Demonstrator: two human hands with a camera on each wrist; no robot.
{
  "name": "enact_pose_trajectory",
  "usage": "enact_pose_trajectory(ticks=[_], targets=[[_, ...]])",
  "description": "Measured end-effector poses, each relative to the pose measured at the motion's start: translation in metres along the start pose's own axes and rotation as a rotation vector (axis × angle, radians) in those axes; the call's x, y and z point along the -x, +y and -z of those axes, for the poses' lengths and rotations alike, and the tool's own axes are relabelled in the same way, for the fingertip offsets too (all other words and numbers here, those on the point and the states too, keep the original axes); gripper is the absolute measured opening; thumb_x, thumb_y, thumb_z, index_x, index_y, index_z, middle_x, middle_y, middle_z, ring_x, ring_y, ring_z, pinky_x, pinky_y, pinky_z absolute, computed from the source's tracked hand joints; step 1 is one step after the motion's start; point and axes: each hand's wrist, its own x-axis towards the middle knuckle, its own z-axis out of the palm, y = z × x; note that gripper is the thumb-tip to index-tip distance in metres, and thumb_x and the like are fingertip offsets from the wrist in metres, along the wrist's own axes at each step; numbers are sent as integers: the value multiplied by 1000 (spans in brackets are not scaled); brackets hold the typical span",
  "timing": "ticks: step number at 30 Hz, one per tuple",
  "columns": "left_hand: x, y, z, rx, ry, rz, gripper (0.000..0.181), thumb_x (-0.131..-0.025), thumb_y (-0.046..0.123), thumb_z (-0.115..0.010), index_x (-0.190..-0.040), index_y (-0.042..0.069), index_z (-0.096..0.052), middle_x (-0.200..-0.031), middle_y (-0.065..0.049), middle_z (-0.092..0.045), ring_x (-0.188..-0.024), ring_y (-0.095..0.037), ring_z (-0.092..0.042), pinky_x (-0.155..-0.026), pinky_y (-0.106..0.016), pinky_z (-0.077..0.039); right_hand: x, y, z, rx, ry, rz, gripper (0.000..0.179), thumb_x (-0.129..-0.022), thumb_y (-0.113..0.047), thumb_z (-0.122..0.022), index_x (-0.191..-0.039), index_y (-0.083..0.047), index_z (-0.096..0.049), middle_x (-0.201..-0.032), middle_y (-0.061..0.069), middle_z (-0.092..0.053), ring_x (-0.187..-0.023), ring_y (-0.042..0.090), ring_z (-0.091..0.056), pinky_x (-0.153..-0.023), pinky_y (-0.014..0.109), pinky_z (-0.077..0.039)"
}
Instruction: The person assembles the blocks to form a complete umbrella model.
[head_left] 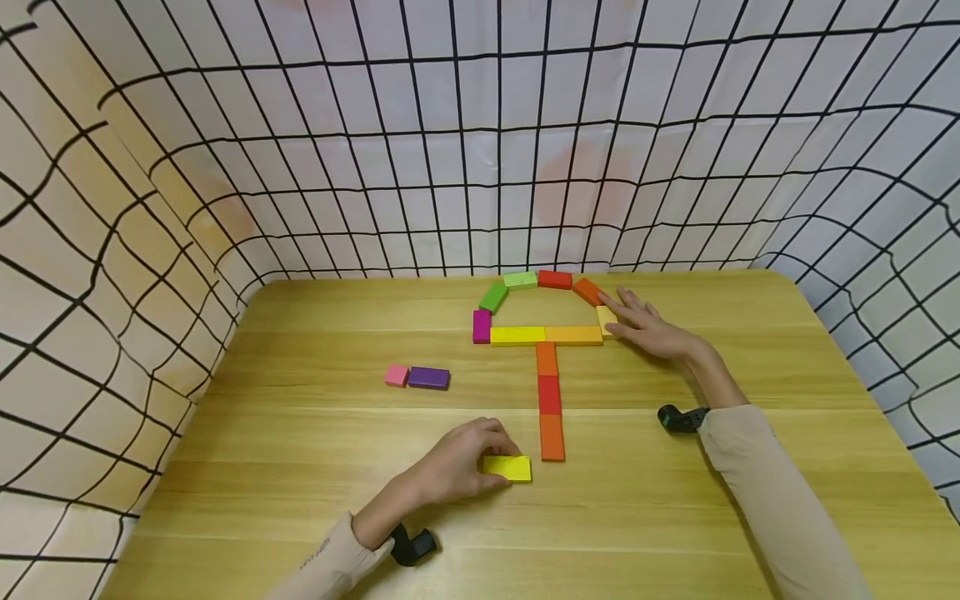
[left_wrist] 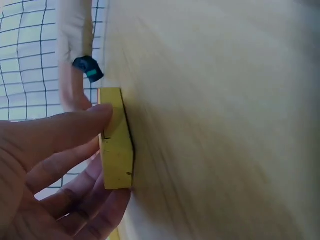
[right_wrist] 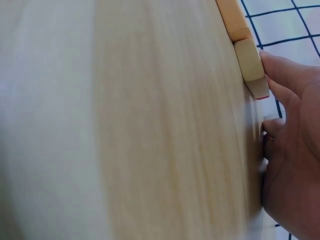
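My left hand (head_left: 461, 461) pinches a yellow block (head_left: 513, 469) between thumb and fingers, close over the table, left of the lower end of a vertical row. That row has an orange block (head_left: 547, 358), a red block (head_left: 549, 395) and another orange block (head_left: 552, 438). Fingers extended, my right hand (head_left: 658, 332) lies at the arc's right end, its thumb at a pale yellow block (right_wrist: 250, 62). A yellow bar (head_left: 517, 335) and a light orange bar (head_left: 573, 335) run end to end across the top of the row.
The arc continues through an orange-red (head_left: 588, 291), a red (head_left: 555, 279), a light green (head_left: 520, 281), a green (head_left: 493, 297) and a magenta block (head_left: 482, 327). Pink (head_left: 397, 376) and purple (head_left: 429, 378) blocks lie left. A black-gridded white curtain (head_left: 420, 150) surrounds the wooden table (head_left: 637, 517).
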Motion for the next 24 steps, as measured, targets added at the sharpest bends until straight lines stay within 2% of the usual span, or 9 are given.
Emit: enact_pose_trajectory(ticks=[6, 10, 13, 18, 24], targets=[[2, 2, 2, 7, -59, 1, 37, -83, 17, -89, -117, 8, -76, -108, -2, -69, -95, -11, -61, -88, -20, -53, 0, 0, 0, -4, -4, 4, 69, -112, -37, -43, -168, -23, -6, -172, 17, 20, -158, 39, 24, -124, 64, 19], [5, 3, 5, 26, -117, -6, 43, -82, 13, -89, -123, 7, -74, -112, -3, -68, -97, -8, -61, -90, -19, -54, -1, -1, -1, 3, 3, 7, 68, -112, -36, -43, -168, -22, -8, -173, 17, 18, -158, 40, 23, -124, 64, 18], [5, 6, 3, 55, -136, -1, 46, -82, 11, -89, -124, 7, -74, -112, -3, -67, -95, -7, -60, -88, -17, -53, 0, -2, -1, 8, 7, 8, 67, -112, -35, -44, -168, -21, -10, -173, 18, 17, -159, 41, 22, -124, 65, 17], [5, 11, -2, 64, -121, 7, 48, -81, 15, -90, -125, 6, -74, -109, -2, -67, -91, -6, -59, -83, -14, -52, 1, -3, 0, 3, 9, 8, 67, -112, -31, -45, -168, -20, -11, -173, 19, 16, -159, 42, 21, -124, 65, 17], [4, 20, -8, 13, -83, 25, 45, -80, 21, -91, -121, 8, -75, -107, -1, -67, -88, -4, -58, -81, -12, -50, 0, 0, 0, 10, 11, 10, 67, -112, -29, -45, -168, -18, -9, -173, 20, 16, -159, 42, 20, -124, 66, 16]])
